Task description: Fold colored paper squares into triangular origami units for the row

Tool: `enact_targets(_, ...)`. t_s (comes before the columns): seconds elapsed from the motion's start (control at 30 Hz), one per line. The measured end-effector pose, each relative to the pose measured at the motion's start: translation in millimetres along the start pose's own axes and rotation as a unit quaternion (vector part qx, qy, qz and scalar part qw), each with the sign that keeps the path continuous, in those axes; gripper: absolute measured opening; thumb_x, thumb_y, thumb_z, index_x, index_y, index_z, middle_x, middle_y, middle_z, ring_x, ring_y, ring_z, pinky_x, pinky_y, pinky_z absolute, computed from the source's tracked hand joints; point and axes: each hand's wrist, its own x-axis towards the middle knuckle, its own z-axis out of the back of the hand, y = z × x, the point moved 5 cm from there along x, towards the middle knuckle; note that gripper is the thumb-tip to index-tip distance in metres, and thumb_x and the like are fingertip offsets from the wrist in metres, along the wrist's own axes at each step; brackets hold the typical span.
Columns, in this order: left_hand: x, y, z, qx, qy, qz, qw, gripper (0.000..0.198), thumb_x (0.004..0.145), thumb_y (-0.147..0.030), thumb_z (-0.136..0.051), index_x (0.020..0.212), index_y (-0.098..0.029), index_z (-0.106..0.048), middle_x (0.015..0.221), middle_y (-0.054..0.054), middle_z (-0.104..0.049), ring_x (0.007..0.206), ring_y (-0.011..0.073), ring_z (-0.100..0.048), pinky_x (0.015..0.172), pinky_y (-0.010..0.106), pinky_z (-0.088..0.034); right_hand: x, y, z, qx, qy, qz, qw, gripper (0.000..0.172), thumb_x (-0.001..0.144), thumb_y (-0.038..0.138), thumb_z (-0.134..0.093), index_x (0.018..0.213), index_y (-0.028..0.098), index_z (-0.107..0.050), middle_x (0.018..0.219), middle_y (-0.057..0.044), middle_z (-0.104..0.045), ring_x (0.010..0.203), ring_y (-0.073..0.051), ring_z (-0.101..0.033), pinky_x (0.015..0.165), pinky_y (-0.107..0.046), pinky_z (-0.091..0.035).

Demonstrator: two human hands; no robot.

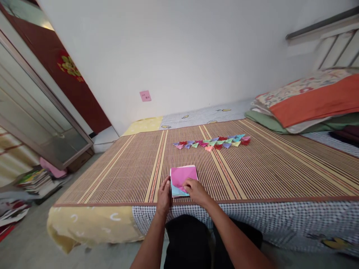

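A small stack of square coloured paper lies near the front edge of the bed mat, with light blue and white sheets showing below. On top is a pink sheet of paper, its near edge lifted. My right hand is closed in a pinch on that near edge. Along the stack's left side rests my left hand, fingers stretched out and touching the edge. Farther back, several small folded paper pieces in many colours lie in an uneven row.
The striped woven mat covers the bed. Folded bedding is piled at the back right. A pink note sticks to the white wall. To the left stand a glass-panelled door and a stack of magazines near the floor.
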Motion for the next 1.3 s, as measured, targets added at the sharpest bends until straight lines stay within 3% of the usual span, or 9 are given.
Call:
enact_targets(0.2,-7.3,-46.9,4.6,0.090,-0.039,-0.069,0.993,0.044,0.079,-0.044,-0.077,0.117,-0.022,-0.072,0.121,0.011,-0.070,0.119,0.0278,-0.063,0.099,0.038,-0.049,1.2,3.1,15.0,0.029,-0.052,-0.009,0.998,0.029,0.100,0.033,-0.063,0.123,0.016,-0.063,0.118,-0.008,-0.067,0.097,-0.021,-0.069,0.083,-0.040,-0.060)
enact_targets(0.37,-18.4,-76.0,-23.6,0.152,0.064,-0.067,0.984,0.045,0.075,-0.032,-0.080,0.118,-0.022,-0.072,0.086,0.004,-0.072,0.072,0.0194,-0.066,0.068,0.031,-0.053,-4.9,24.9,38.0,0.056,-0.117,0.000,0.992,0.017,0.100,0.030,-0.059,0.097,0.014,-0.066,0.091,-0.002,-0.067,0.080,-0.017,-0.066,0.076,-0.034,-0.055)
enact_targets(0.57,-10.7,-81.4,-55.3,0.146,0.124,-0.064,0.980,0.008,0.076,-0.027,-0.075,0.078,-0.019,-0.073,0.070,0.001,-0.068,0.067,0.0186,-0.065,0.063,0.028,-0.050,-11.4,59.6,61.2,0.093,-0.122,0.037,0.987,0.007,0.092,0.019,-0.059,0.090,0.020,-0.066,0.088,-0.003,-0.068,0.082,-0.019,-0.063,0.076,-0.030,-0.047)
enact_targets(0.7,-13.0,-90.0,-64.3,0.117,0.133,-0.062,0.982,0.012,0.075,-0.027,-0.078,0.073,-0.018,-0.071,0.070,0.002,-0.069,0.070,0.0195,-0.066,0.068,0.030,-0.051,-17.1,67.6,72.6,0.123,-0.136,0.034,0.982,0.010,0.087,0.021,-0.064,0.078,0.021,-0.067,0.081,-0.002,-0.066,0.078,-0.020,-0.061,0.074,-0.030,-0.045)
enact_targets(0.77,-19.1,-93.9,-64.4,0.092,0.127,-0.056,0.986,0.022,0.075,-0.030,-0.080,0.093,-0.019,-0.074,0.086,0.006,-0.075,0.081,0.0225,-0.070,0.076,0.033,-0.053,-22.5,66.7,81.5,0.150,-0.165,0.014,0.975,0.017,0.091,0.027,-0.063,0.076,0.021,-0.066,0.078,-0.002,-0.064,0.075,-0.019,-0.059,0.070,-0.029,-0.044)
enact_targets(0.83,-27.2,-96.5,-59.6,0.064,0.101,-0.047,0.992,0.050,0.079,-0.035,-0.078,0.125,-0.022,-0.065,0.111,0.011,-0.075,0.099,0.0257,-0.071,0.086,0.037,-0.053,-30.3,63.5,93.4,0.187,-0.199,-0.016,0.962,0.022,0.093,0.036,-0.062,0.079,0.021,-0.065,0.075,-0.001,-0.063,0.071,-0.018,-0.058,0.065,-0.027,-0.044)
enact_targets(0.93,-43.4,-98.2,-49.6,0.025,0.071,-0.022,0.997,0.066,0.081,-0.045,-0.078,0.139,-0.022,-0.055,0.136,0.016,-0.065,0.127,0.0294,-0.060,0.102,0.040,-0.047,-45.9,58.5,113.2,0.253,-0.248,-0.064,0.933,0.032,0.097,0.050,-0.056,0.083,0.021,-0.061,0.068,0.002,-0.060,0.060,-0.016,-0.054,0.054,-0.024,-0.042)
enact_targets(1.13,-85.5,-109.2,-60.4,-0.069,0.178,0.086,0.978,0.063,0.083,-0.064,-0.067,0.120,-0.014,-0.073,0.111,0.021,-0.076,0.108,0.0344,-0.071,0.092,0.045,-0.054,-73.6,74.9,127.7,0.330,-0.236,-0.085,0.910,0.036,0.090,0.056,-0.065,0.094,0.021,-0.064,0.071,0.000,-0.067,0.055,-0.016,-0.058,0.054,-0.026,-0.048)
enact_targets(1.3,-100.9,-128.8,-68.3,-0.008,0.135,0.077,0.988,0.040,0.071,-0.043,-0.086,0.099,-0.015,-0.079,0.089,0.010,-0.080,0.082,0.0270,-0.074,0.074,0.035,-0.058,-88.4,97.3,122.4,0.360,-0.173,-0.089,0.912,0.033,0.084,0.050,-0.076,0.099,0.021,-0.069,0.071,0.000,-0.069,0.058,-0.017,-0.063,0.054,-0.026,-0.051)
